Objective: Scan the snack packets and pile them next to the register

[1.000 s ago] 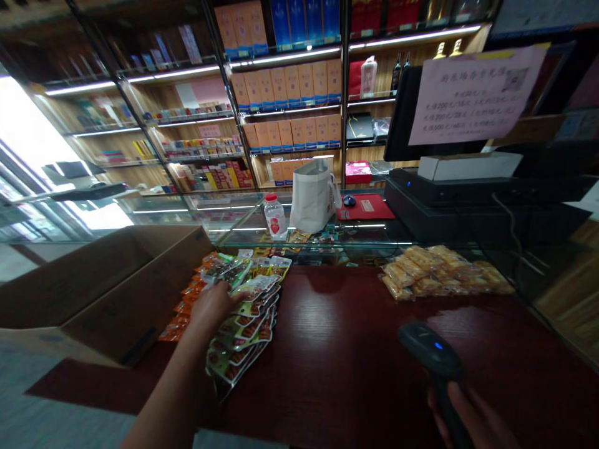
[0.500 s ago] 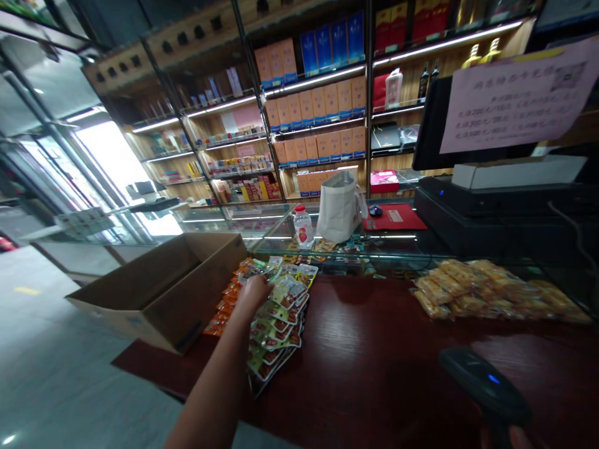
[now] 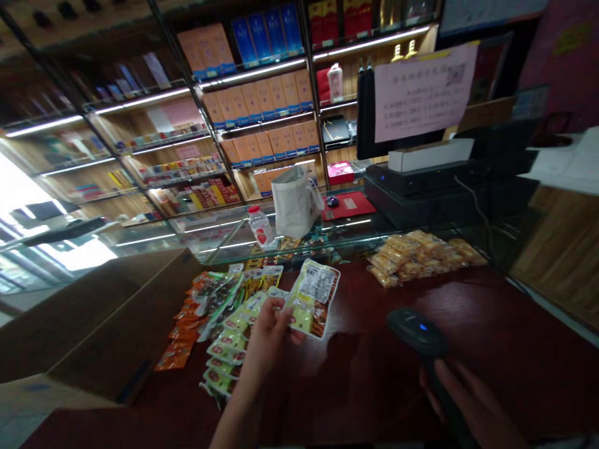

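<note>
- Left hand (image 3: 271,330) pinches a green-and-white snack pouch (image 3: 314,298) over the worktop (image 3: 365,386), right of the cardboard box (image 3: 140,324).
- Right hand (image 3: 461,390) wraps the handle of the barcode scanner (image 3: 416,332), farther right of the box.
- Fanned green pouches (image 3: 231,349) lie nearer the box.
- Orange sachets (image 3: 180,337) lie just beside the box.

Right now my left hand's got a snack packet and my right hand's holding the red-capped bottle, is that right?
Not quite: in the head view, your right hand holds a dark handheld scanner; the red-capped bottle stands beside the white bag. Your left hand does hold a snack packet.
</note>
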{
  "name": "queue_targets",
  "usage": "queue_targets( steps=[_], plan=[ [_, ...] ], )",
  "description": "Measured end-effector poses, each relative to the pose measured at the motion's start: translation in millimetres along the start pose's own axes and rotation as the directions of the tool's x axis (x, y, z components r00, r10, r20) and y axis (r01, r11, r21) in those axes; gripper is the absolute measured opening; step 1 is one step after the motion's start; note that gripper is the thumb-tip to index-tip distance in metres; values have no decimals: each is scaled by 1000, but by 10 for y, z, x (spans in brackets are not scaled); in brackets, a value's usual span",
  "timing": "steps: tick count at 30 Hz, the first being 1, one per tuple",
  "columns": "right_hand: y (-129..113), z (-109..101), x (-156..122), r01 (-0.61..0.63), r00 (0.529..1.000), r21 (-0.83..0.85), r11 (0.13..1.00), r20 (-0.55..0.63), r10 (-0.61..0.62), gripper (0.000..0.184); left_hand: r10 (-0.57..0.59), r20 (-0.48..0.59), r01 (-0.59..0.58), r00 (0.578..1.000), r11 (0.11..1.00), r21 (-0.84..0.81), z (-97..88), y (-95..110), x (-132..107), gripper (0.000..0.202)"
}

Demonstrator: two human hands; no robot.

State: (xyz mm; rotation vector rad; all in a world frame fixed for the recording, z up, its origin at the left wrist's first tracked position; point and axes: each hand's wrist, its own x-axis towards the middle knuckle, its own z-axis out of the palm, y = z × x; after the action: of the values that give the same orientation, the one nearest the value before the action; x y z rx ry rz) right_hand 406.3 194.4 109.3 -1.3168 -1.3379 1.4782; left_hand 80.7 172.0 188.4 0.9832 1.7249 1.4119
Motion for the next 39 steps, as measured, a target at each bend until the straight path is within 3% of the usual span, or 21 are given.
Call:
queue_targets(
  steps=[2,5,13,25,30,39],
  plan=[
    [-48,43,19,-50,998,35,998,26,49,68,-47,54,56,997,983,-175,243,-199,-87,54],
    [-79,97,32,-40,999,60,997,6,40,62,-115,99,138,988,953,-270,468,-465,-165,56],
    [-128,176,30,8,999,123,992,38,-13,58,-110,104,133,988,960,-245,585,-814,-193,53],
    [-257,465,35,124,954,212,969,244,-175,53,8,104,12,995,982,-187,622,-983,-175,42],
    [-323,456,-18,129,942,228,965,276,-191,53,30,109,-14,994,989,-150,631,-986,-179,39],
    [-226,363,-68,107,949,269,957,260,-179,55,82,85,-74,993,993,-93,627,-994,-178,45]
  ],
)
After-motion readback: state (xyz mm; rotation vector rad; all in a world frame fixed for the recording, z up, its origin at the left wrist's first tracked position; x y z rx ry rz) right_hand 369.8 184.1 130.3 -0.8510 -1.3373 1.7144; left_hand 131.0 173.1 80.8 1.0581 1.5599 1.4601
